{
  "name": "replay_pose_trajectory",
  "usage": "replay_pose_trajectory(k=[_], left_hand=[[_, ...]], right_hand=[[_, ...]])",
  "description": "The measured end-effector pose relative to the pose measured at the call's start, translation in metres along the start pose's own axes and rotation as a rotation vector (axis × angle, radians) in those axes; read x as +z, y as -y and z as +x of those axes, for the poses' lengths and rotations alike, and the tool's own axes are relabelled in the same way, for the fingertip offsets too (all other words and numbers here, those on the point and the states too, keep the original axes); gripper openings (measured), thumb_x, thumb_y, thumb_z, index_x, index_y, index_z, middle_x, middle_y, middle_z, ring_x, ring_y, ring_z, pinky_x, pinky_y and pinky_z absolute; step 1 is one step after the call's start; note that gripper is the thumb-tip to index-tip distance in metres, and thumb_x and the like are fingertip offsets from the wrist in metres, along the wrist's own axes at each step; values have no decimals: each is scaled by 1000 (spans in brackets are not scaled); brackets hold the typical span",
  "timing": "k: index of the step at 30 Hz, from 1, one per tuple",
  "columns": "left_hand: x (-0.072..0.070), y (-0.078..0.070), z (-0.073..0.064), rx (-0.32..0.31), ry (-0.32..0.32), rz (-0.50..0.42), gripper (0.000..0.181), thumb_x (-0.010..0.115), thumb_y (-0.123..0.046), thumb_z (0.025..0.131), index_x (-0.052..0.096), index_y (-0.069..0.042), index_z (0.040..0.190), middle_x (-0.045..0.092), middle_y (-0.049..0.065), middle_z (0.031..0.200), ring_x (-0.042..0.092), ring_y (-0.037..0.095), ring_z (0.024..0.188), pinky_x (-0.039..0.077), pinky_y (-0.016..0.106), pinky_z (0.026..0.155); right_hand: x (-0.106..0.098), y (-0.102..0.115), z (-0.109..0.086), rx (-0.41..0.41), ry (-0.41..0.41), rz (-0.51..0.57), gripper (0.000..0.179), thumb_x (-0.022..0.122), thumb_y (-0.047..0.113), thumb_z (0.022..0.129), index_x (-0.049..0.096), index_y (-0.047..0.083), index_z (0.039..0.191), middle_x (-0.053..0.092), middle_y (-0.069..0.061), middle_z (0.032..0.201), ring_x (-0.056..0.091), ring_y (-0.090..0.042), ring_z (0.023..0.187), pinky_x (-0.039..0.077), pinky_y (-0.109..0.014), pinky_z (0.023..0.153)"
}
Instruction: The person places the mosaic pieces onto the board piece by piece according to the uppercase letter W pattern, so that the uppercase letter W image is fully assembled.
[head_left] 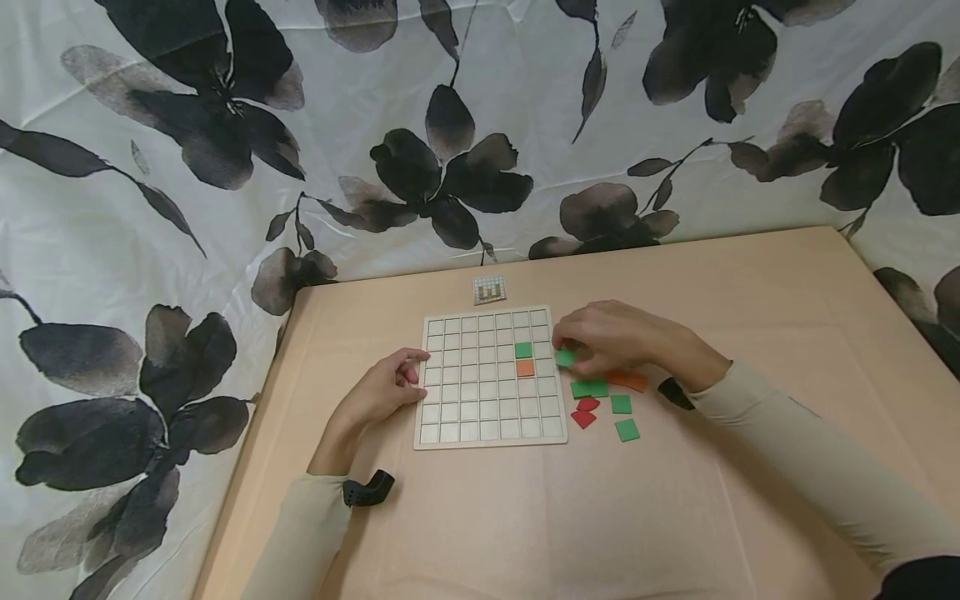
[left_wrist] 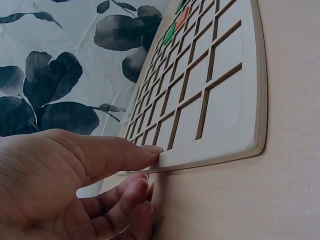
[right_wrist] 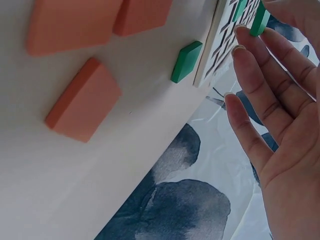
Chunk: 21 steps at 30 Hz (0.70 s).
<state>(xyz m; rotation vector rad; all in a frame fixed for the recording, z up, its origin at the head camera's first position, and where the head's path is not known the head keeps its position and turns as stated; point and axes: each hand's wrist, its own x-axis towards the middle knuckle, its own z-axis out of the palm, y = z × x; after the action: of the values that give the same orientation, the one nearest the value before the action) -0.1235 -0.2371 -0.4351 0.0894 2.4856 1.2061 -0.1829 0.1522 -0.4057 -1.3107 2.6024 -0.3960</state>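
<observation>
A pale square board (head_left: 491, 419) with a grid of recessed cells lies on the table. A green tile (head_left: 522, 350) and an orange tile (head_left: 524, 367) sit in neighbouring cells on its right side. My left hand (head_left: 381, 390) steadies the board's left edge, thumb (left_wrist: 132, 154) resting on the border, other fingers loosely bent beside it. Over the right edge, my right hand (head_left: 617, 333) pinches another green tile (right_wrist: 259, 20) between thumb and fingertips. Its remaining fingers are spread in the right wrist view.
Right of the board lie loose green tiles (head_left: 621, 404), red pieces (head_left: 582, 418) and orange tiles (head_left: 628, 381). A small card (head_left: 489, 289) with a printed grid lies behind the board. Flower-patterned cloth (head_left: 450, 183) hangs behind the table (head_left: 600, 517).
</observation>
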Motion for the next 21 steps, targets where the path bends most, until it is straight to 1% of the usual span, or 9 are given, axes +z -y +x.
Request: replay_pose_trajectory(k=[6,14,21], left_hand=[[2,-2,2,1,-2,-4,60,75,4,86,54,-6,141,52,12,96,48,21,78,40,24,61],[4,-3,4,-1,-11,3,60,75,3,86,54,-7,141,52,12,96,48,21,79,40,24,61],[5,-5,5,-5,-20,-15,60,75,4,86,53,-6,141,52,12,96,47,21,79,40,24,61]], right_hand=[[-2,2,6,-18,4,9,26,79,32,83,70,21,105,64,11,89,56,-7,79,49,-29,78],[-3,3,14,-40,9,5,28,79,30,83,70,20,107,65,8,89,55,-9,79,46,-30,77],[-2,3,21,-95,14,-12,27,79,29,83,71,20,107,64,7,87,54,-8,77,46,-29,75]])
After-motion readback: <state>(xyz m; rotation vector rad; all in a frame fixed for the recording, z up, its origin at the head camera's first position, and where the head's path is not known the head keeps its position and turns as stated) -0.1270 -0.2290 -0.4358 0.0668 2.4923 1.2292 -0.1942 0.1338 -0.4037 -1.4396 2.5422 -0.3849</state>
